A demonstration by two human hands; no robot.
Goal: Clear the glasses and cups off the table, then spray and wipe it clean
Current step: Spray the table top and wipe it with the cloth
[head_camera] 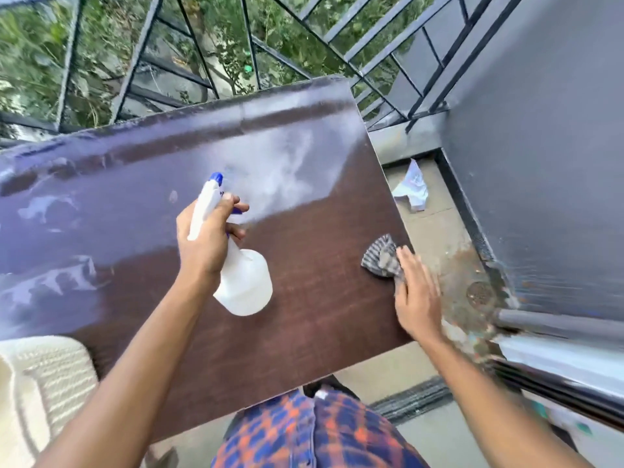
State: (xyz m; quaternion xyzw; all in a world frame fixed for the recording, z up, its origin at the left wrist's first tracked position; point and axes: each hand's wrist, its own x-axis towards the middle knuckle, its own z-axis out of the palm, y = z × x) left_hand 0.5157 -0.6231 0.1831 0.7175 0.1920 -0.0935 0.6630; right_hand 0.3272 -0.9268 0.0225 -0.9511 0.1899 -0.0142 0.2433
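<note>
Left hand [206, 241] grips white spray bottle [244, 285] over the middle of the brown table [320, 325], fingers curled round its neck and blue trigger. Right hand [417, 295], motion-blurred, seems flat, fingers straight and together, on striped grey cloth [380, 256] at the table's right edge. Crumpled paper [412, 187] on floor beside the table.

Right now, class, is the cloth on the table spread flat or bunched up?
Bunched up. The striped cloth is a crumpled wad by the table's right edge, with the right hand resting on it.
</note>
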